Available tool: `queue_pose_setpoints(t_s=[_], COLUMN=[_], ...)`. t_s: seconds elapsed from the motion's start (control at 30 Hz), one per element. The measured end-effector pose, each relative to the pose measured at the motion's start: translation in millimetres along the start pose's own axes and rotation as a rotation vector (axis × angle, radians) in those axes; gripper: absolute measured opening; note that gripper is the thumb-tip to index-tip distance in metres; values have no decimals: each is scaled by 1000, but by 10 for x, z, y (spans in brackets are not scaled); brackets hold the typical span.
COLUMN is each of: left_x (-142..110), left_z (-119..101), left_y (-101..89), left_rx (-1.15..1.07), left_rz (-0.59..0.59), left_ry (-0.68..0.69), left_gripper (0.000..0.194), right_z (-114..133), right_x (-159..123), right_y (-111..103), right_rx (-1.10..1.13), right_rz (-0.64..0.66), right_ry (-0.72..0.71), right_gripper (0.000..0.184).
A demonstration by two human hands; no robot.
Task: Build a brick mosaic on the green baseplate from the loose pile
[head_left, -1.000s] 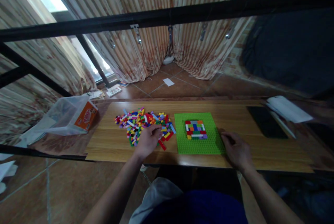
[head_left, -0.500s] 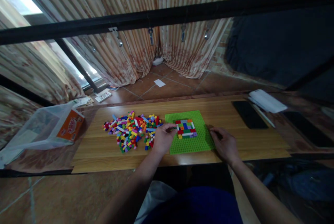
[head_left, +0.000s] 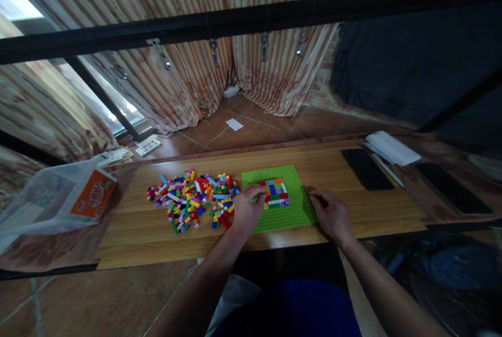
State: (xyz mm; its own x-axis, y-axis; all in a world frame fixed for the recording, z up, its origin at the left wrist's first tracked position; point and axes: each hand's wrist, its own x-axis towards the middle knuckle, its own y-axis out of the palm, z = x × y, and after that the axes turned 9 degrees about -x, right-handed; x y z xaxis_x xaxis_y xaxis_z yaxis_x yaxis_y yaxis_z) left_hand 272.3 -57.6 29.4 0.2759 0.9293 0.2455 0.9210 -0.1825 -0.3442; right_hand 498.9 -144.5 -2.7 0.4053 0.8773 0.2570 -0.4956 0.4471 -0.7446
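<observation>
A green studded baseplate point(head_left: 298, 211) lies on the wooden table, bearing a flat patch of multicoloured building bricks point(head_left: 277, 191). Over the left edge of that patch is my left hand point(head_left: 248, 209), thumb and forefinger closed in a pinch. Whatever lies between those fingertips is hidden, and the hand covers part of the bricks. My right hand point(head_left: 332, 215) rests at the baseplate's right edge with its fingers curled in. I cannot make out whether they grip the edge. Left of the baseplate spreads a pile of loose bricks point(head_left: 184, 201) in many colours.
A clear plastic box point(head_left: 37, 203) with an orange label stands at the far left. A black phone point(head_left: 366, 169), a white pouch point(head_left: 392, 147) and another dark flat object point(head_left: 453, 188) lie to the right. A dark bar point(head_left: 243, 22) crosses beyond the table.
The camera view has turned slightly right, so the scene sits further left. My left fingertips have moved a little rightward over the brick patch. My right hand stays at the baseplate's edge.
</observation>
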Motion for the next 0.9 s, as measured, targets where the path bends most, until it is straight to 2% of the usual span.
queue_pose_setpoints(t_s=[0.5, 0.73, 0.9], left_x=[-29, -67, -80], left_z=[138, 125, 103], left_y=[72, 107, 108], left_rx=[-129, -71, 7], left_rz=[-56, -99, -64], left_ry=[2, 66, 116], left_gripper=[11, 11, 17], right_z=[6, -4, -11], right_x=[-4, -1, -2], right_y=[-11, -11, -6], right_rx=[-25, -18, -29], right_rz=[-8, -5, -4], right_ry=[-8, -18, -19], right_gripper=[34, 35, 37])
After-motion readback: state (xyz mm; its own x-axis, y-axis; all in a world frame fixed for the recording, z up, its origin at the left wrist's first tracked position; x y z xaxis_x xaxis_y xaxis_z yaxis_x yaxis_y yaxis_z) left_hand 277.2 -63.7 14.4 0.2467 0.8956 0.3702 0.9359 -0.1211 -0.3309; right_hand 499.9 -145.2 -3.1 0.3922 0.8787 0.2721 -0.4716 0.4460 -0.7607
